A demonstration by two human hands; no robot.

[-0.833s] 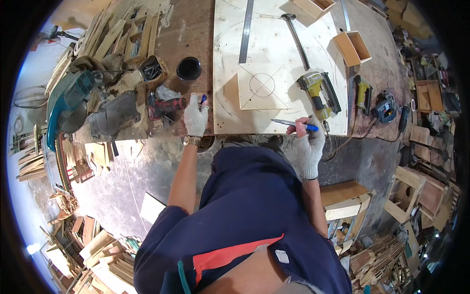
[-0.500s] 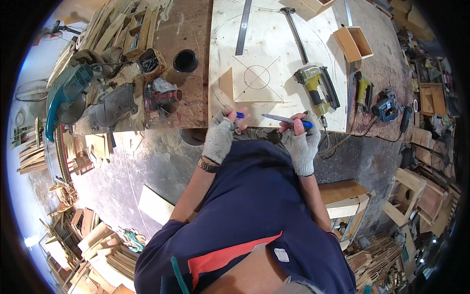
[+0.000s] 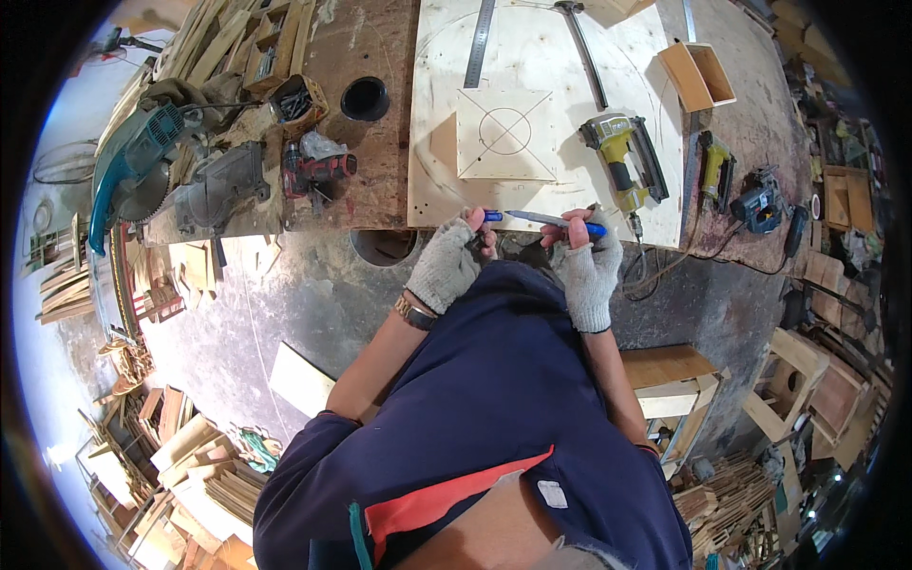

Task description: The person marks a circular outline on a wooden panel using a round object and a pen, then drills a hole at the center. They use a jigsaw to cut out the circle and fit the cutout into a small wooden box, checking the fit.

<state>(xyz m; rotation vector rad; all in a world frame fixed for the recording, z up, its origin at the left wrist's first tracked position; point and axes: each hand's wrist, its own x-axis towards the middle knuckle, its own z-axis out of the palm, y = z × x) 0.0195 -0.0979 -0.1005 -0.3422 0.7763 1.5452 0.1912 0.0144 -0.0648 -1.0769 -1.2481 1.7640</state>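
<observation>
Both my hands wear pale knitted gloves with bare fingertips, and they meet over the near edge of the workbench. My left hand (image 3: 446,263) pinches a small blue pen cap (image 3: 492,217). In my right hand (image 3: 590,277) is a pen (image 3: 532,218) with a blue end, its tip pointing left at the cap. Only a small gap separates tip and cap. Just beyond my hands is a square wooden piece (image 3: 478,163), marked with a drawn circle and crossing diagonals. It rests on a large pale plywood sheet (image 3: 432,199).
Right of the square piece lie a yellow-green nail gun (image 3: 622,161), a second one (image 3: 714,173) and a blue power tool (image 3: 757,207). A steel ruler (image 3: 479,47), a metal bar clamp (image 3: 591,57) and an open wooden box (image 3: 686,78) lie farther back. Leftward are a red drill (image 3: 318,171) and a teal circular saw (image 3: 138,176).
My left hand has moved right with the cap, closing much of the distance to the pen tip. My right hand has barely shifted. The whole view has tilted slightly.
</observation>
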